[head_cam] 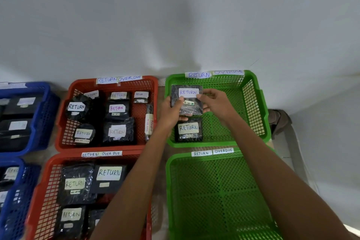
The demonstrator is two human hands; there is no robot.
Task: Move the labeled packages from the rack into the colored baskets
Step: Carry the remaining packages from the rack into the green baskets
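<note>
The lower green basket (224,191), at the lower right of the frame, is sitting with nothing visible in it. Its far rim is carrying tags reading RETURN and OVERDUE. The lower red basket (37,200), at lower left-centre, and the upper red basket (60,134) above it are each holding several black packages marked RETURN. The upper green basket (253,103), at centre right, is holding one lying package (188,129) near its lower left corner. The upper blue basket (44,115) and lower blue basket (21,200) are showing partly at the left edge, also loaded.

The left hand (171,113) is gripping the held package (187,93) at its left and lower edge, with the thumb curled over the face. The right hand (216,103) is pinching the right edge between thumb and fingers. The held package is hovering over the upper left part of the upper green basket, RETURN label facing the camera.

Judged step: placing, with the carry apparently complete. The next move is calling for lowering the package flat onto bare mesh beside the lying package, label up, then loosening both grips. The rack is not in view.
</note>
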